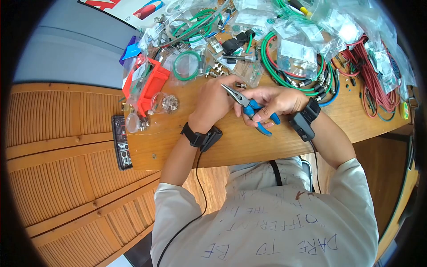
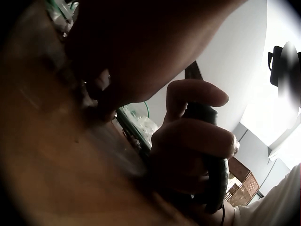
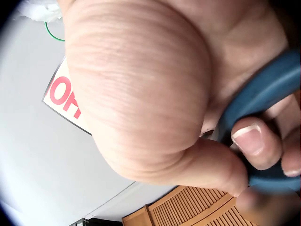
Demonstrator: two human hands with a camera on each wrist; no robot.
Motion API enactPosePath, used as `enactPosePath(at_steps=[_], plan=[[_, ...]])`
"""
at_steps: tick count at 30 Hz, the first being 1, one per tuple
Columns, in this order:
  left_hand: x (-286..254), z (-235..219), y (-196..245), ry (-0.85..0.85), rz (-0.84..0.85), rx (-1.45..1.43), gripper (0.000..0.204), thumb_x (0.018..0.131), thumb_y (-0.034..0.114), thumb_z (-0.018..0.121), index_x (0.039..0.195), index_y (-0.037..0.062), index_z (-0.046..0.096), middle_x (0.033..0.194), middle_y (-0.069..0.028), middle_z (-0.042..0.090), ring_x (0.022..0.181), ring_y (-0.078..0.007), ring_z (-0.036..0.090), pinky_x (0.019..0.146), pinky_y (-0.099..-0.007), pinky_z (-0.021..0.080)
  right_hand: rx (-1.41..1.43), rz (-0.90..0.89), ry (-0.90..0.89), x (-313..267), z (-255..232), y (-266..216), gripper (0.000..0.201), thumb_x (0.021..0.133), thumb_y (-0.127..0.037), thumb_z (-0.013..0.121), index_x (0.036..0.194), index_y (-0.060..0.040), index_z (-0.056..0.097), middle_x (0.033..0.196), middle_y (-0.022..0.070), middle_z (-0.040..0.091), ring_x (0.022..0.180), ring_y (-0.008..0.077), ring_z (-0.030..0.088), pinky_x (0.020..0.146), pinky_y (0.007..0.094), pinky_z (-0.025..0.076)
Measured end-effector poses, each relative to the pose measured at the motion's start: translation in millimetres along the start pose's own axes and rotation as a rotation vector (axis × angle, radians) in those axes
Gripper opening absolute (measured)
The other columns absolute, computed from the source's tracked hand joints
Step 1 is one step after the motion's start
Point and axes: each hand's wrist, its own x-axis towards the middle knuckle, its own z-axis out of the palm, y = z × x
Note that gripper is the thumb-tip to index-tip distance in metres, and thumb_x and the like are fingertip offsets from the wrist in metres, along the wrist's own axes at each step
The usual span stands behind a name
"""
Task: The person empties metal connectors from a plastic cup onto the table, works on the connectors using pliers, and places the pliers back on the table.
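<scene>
My right hand (image 1: 278, 101) grips long-nose pliers (image 1: 250, 108) with blue handles, their metal nose pointing up and left across the front of the left hand. In the right wrist view its fingers (image 3: 256, 143) hook through between the blue handles (image 3: 268, 87). Beside it, my left hand (image 1: 215, 100) reaches down at the tabletop with its back to the head camera, close to small metal connectors (image 1: 217, 70). Its fingertips are mostly hidden from above and dark in the left wrist view; I cannot tell whether they pinch anything. A small connector (image 1: 240, 85) shows right by the two hands.
A red bin (image 1: 153, 84) and a clear jar (image 1: 161, 103) of metal connectors stand on the left of the wooden table (image 1: 178, 151). Green cables (image 1: 271, 73), plastic bags (image 1: 296, 51) and a bundle of red cable (image 1: 378, 84) crowd the back and right.
</scene>
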Motion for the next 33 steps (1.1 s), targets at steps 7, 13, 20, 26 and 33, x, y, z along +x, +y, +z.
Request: enactPosePath(at_steps=[7, 13, 20, 26, 33], plan=[[-5.1, -7.9, -18.6, 0.121, -0.046, -0.124, 0.024, 0.084, 0.0, 0.08, 0.107, 0.0026, 0.074, 0.081, -0.0019, 0.075, 0.062, -0.0046, 0.059, 0.054, -0.0253, 0.043, 0.018, 0.02, 0.017, -0.8, -2.1, 0.3, 0.042, 0.098, -0.008, 0.071, 0.136, -0.0024, 0.054, 0.099, 0.0103, 0.065, 0.069, 0.0116, 0.054, 0.059, 0.0284, 0.046], [-20.8, -31.5, -36.6, 0.186, -0.233, -0.872, 0.022, 0.099, 0.007, 0.073, 0.119, 0.001, 0.067, 0.101, -0.0089, 0.075, 0.056, -0.0052, 0.053, 0.049, -0.0199, 0.036, 0.015, 0.064, 0.061, 3.6, -2.7, 2.8, 0.038, 0.103, -0.005, 0.061, 0.14, -0.0015, 0.052, 0.11, 0.0146, 0.068, 0.071, 0.0112, 0.056, 0.065, 0.0352, 0.056], [-25.7, -28.4, -53.9, 0.105, -0.208, -1.068, 0.023, 0.101, 0.01, 0.071, 0.121, 0.0011, 0.067, 0.099, -0.0096, 0.075, 0.054, -0.0077, 0.053, 0.048, -0.0202, 0.035, -0.001, 0.074, 0.078, 3.6, -0.2, 1.1, 0.038, 0.104, -0.003, 0.058, 0.141, -0.0007, 0.051, 0.111, 0.0148, 0.068, 0.072, 0.0112, 0.055, 0.069, 0.0372, 0.057], [-27.8, -23.6, -47.1, 0.016, -0.238, -1.03, 0.025, 0.101, 0.012, 0.071, 0.123, 0.001, 0.068, 0.095, -0.0079, 0.074, 0.055, -0.0072, 0.053, 0.049, -0.0203, 0.036, -0.022, 0.083, 0.074, 3.7, 0.0, 3.3, 0.038, 0.104, -0.004, 0.058, 0.141, -0.0006, 0.052, 0.109, 0.0135, 0.067, 0.072, 0.0107, 0.056, 0.07, 0.0363, 0.057], [-26.6, -23.2, -49.1, -0.031, -0.232, -1.002, 0.023, 0.103, 0.015, 0.07, 0.122, 0.0012, 0.068, 0.092, -0.0062, 0.072, 0.057, -0.0064, 0.054, 0.05, -0.0202, 0.036, -0.049, 0.104, 0.116, 4.2, 3.6, 1.5, 0.035, 0.105, -0.006, 0.059, 0.139, -0.0008, 0.053, 0.107, 0.0117, 0.068, 0.07, 0.0103, 0.056, 0.069, 0.0331, 0.057]])
